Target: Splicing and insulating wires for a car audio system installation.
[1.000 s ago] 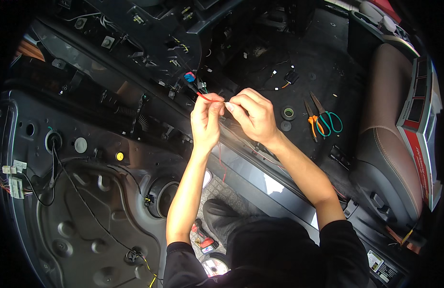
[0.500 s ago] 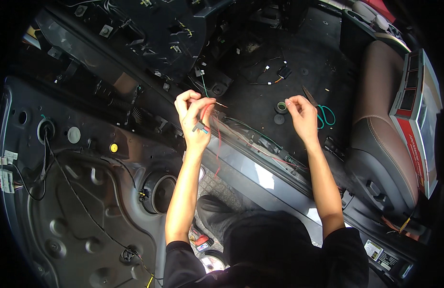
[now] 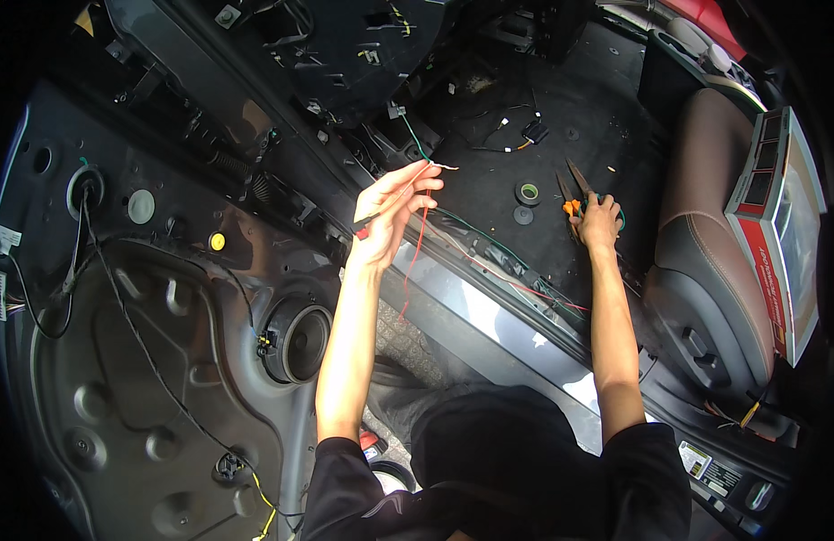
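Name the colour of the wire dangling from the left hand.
The dangling wire is red, seen in the head view.

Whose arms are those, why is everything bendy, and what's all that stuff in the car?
There's no robot here, just a person with two bare hands. The camera sits on the person's head and looks down, so all three pictures come from there. Its very wide lens bends straight edges near the rim.

The left hand pinches wiring; a thin red wire dangles below it. The right hand is on the green handles of some scissors, beside an orange-handled tool.

Nearby on the dark car floor lies a roll of tape. On the right is a brown seat. On the left is a car door with its inside showing, and that big black circle is a speaker.
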{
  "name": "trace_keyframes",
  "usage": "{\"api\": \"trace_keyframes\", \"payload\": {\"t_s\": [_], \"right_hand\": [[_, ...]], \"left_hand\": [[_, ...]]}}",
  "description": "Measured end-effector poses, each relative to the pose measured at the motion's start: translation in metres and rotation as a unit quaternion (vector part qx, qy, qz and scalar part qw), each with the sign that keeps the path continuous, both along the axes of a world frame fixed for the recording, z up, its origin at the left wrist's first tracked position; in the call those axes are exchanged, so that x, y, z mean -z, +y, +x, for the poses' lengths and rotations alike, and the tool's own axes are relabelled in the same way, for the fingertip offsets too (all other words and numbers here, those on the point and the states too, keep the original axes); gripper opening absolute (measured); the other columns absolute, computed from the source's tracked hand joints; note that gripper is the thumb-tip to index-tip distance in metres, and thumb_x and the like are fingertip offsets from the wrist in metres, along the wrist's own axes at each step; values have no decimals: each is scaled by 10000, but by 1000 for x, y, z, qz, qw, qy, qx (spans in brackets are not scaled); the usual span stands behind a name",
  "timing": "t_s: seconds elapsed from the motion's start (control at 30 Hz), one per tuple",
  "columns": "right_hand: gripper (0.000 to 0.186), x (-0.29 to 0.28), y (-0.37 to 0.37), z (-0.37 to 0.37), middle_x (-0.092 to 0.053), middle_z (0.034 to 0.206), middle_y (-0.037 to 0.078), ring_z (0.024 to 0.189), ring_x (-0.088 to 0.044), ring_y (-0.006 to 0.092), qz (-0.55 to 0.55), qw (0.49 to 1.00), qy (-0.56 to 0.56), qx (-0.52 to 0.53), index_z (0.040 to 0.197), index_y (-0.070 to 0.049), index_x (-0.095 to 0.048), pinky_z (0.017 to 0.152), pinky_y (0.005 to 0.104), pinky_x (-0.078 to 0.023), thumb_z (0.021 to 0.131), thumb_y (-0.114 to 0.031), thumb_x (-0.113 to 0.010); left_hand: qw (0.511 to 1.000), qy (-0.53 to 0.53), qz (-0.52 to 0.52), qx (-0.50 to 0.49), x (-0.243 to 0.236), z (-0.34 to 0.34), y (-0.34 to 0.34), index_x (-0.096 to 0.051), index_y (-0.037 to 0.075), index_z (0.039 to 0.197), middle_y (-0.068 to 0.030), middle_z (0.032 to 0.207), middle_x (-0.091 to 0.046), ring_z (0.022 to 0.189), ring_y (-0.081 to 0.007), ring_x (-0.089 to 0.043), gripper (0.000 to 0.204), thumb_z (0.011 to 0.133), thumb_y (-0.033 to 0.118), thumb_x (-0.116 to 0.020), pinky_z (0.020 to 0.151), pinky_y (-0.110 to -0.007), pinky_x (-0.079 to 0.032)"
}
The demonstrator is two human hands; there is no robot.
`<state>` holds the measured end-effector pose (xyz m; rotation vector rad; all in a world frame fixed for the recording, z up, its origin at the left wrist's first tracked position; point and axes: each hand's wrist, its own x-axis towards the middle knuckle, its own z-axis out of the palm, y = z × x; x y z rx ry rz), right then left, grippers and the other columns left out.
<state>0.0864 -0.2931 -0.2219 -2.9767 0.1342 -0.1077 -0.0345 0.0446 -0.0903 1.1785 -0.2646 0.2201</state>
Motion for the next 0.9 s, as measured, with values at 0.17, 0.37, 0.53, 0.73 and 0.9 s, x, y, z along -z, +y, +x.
{"api": "trace_keyframes", "payload": {"t_s": [0.17, 0.37, 0.53, 0.73, 0.9], "right_hand": [[793, -4, -9, 10, -531, 1322, 118, 1257, -463, 330, -12, 997, 72, 13, 1315, -120, -560, 964, 538, -444, 650, -416, -875], [802, -17, -3, 20, -492, 1321, 149, 1247, -477, 348, 8, 998, 57, 2, 1310, -104, -549, 937, 526, -489, 660, -446, -871], [869, -14, -19, 23, -554, 1292, 195, 1176, -587, 377, -27, 990, 132, 36, 1342, -113, -536, 935, 445, -521, 688, -628, -786], [1059, -30, 1, 28, -540, 1361, 200, 1242, -553, 361, -22, 979, 202, -8, 1463, -131, -407, 1004, 439, -482, 627, -616, -841], [862, -1, -17, 15, -626, 1187, 154, 1088, -616, 270, 257, 965, 46, -8, 1368, -56, -461, 904, 385, -520, 682, -397, -858]], "left_hand": [[992, 31, -92, 78, -2, 1, -19, -509, -69, 1353, -240, 1287, -593, 1090, -288, -637, 447, 968, 142, -592, 869, -375, -540], [985, 156, -67, -29, -8, 15, -27, -637, -1, 1056, -84, 906, -670, 743, -144, -636, 239, 983, 225, -611, 695, -286, -547], [979, 156, 64, -111, -16, 19, -29, -673, -11, 1032, -47, 816, -673, 668, -94, -610, 248, 964, 225, -648, 627, -225, -501], [974, 195, 53, -105, -8, 32, -36, -707, 16, 1011, 21, 717, -612, 580, -46, -519, 215, 959, 219, -657, 542, -203, -432], [972, 177, -112, -102, 3, 31, -61, -702, 34, 1028, 40, 753, -591, 626, -38, -513, 184, 957, 197, -655, 565, -197, -429]]}}
